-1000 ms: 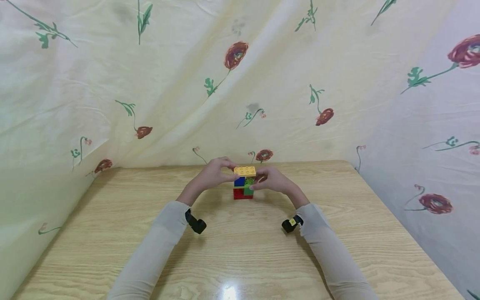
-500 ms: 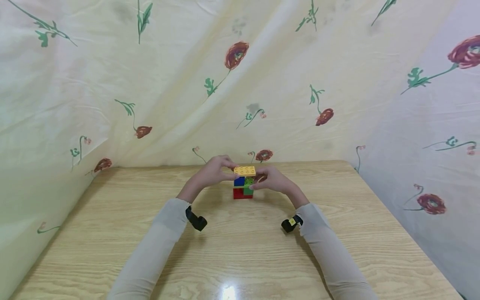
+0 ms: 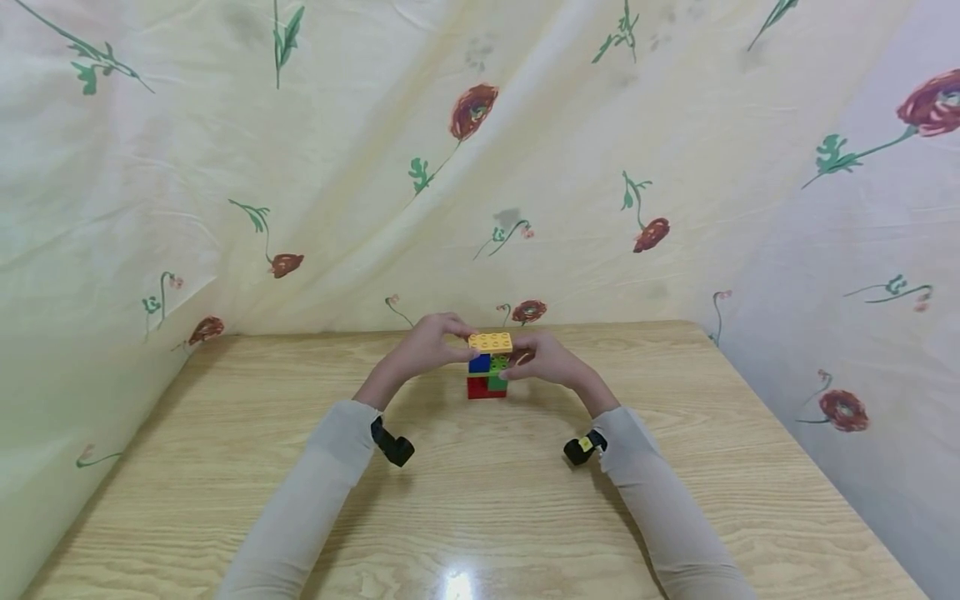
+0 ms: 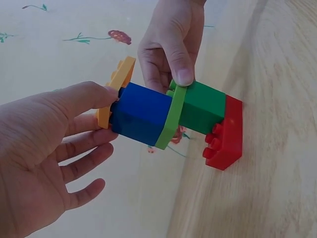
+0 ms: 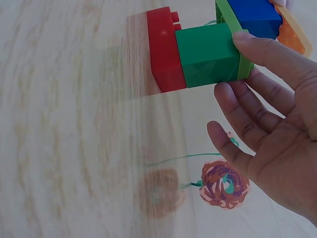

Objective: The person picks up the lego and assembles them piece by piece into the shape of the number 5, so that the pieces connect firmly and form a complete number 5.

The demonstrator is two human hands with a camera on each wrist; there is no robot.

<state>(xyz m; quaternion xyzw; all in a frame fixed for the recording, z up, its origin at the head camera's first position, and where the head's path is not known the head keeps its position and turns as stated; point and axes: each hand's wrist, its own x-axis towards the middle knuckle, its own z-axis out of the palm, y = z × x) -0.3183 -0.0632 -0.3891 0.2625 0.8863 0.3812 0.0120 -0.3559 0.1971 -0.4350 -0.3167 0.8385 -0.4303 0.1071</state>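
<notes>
A small tower of toy building bricks stands on the table between both hands. At its base lies a red brick [image 5: 166,52], with a green brick [image 5: 208,55] on one end of it. Above sits a flat light-green plate [image 4: 172,119], bearing a blue brick [image 4: 143,113]. The top piece is a flat yellow-orange plate [image 3: 491,342]; some blue studs show beneath it in the left wrist view. My left hand [image 3: 429,346] pinches this top plate between thumb and fingers. Lower down, my right hand [image 3: 550,360] pinches the light-green plate, thumb in front and fingers behind.
The tower is near the back of a wooden table [image 3: 480,500]. Behind it hangs a pale cloth [image 3: 360,167] with printed flowers, which also runs along both sides. Each wrist wears a black camera [image 3: 393,446].
</notes>
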